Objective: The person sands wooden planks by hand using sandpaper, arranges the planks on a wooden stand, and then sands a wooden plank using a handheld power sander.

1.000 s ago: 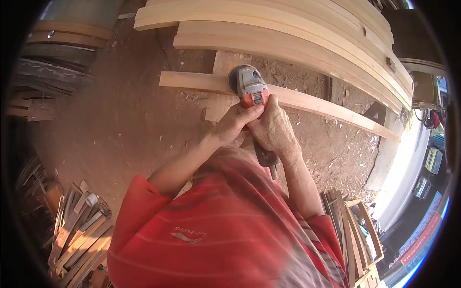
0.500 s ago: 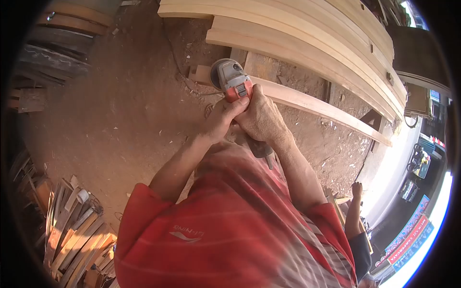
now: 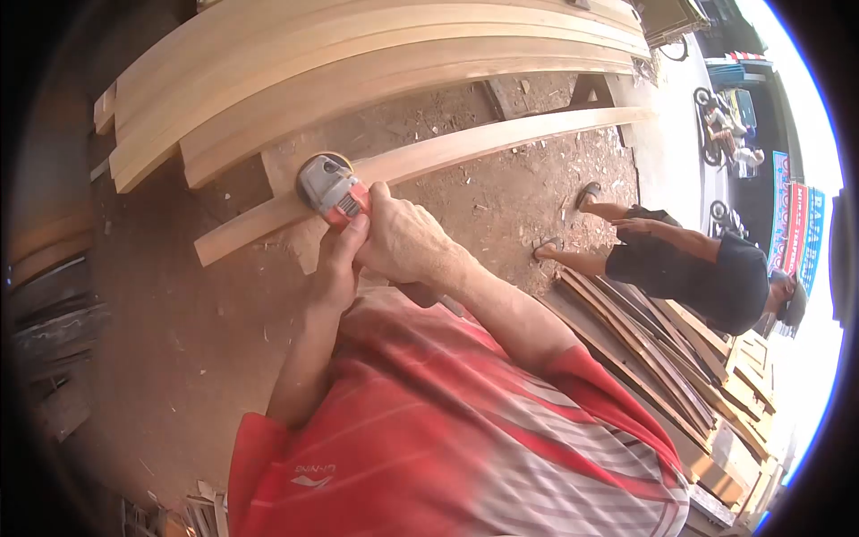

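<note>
Both of my hands are wrapped round a grey and red angle grinder point(image 3: 332, 190) with a round disc at its head. My left hand point(image 3: 338, 259) holds it from the left, near the red part. On the right side, my right hand point(image 3: 401, 234) grips its body, with dust on the skin. The disc lies over a long pale wooden beam point(image 3: 447, 150), near the beam's left end. Whether it touches the wood, I cannot tell. My right hand and forearm hide most of the grinder's rear.
Long planks point(image 3: 358, 54) lie side by side beyond the beam. A person in dark clothes point(image 3: 689, 277) stands at the right, beside stacked timber point(image 3: 644, 331). Dark boards point(image 3: 58, 309) lie at the far left. Motorbikes point(image 3: 710, 130) are on the street.
The view has turned, so the beam and planks slant differently. The grinder and my hands appear further left in the frame. The other person, partly visible before, now shows almost whole.
</note>
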Demonstrator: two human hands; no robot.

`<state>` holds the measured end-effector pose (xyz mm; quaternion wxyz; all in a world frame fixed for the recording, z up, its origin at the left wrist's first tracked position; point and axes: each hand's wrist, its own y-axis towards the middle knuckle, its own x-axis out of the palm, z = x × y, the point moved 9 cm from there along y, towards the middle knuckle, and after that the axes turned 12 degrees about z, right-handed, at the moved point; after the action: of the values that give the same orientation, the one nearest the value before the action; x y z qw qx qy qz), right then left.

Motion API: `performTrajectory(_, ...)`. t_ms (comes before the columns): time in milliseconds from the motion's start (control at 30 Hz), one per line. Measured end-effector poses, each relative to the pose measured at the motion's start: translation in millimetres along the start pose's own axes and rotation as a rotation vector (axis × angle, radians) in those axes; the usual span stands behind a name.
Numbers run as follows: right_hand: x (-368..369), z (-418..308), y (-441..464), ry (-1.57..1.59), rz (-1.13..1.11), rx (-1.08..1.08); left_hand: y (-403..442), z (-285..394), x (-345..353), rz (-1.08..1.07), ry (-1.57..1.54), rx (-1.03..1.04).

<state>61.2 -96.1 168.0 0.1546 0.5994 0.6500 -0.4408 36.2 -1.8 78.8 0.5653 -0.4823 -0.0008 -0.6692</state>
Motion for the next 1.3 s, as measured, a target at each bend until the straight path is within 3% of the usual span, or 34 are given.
performTrajectory(100, -63.2, 72.4, -11.0, -0.007, 0.097, 0.156, 16.6, -35.8, 94.6, -0.131, 0.182, -0.018)
performTrajectory(400, -215.7, 264.1, -9.4, 0.089, 0.306, 0.253, 94.0, -171.3, 280.8, -0.222, 0.287, -0.176)
performTrajectory(800, -357.6, 432.9, -4.6, 0.149, 0.482, 0.416, 182.5, -299.3, 440.3, -0.367, 0.481, -0.312)
performTrajectory(1300, -500.7, 614.9, -20.4, 0.238, 0.504, 0.685, 235.0, -426.1, 633.4, -0.536, 0.484, -0.433)
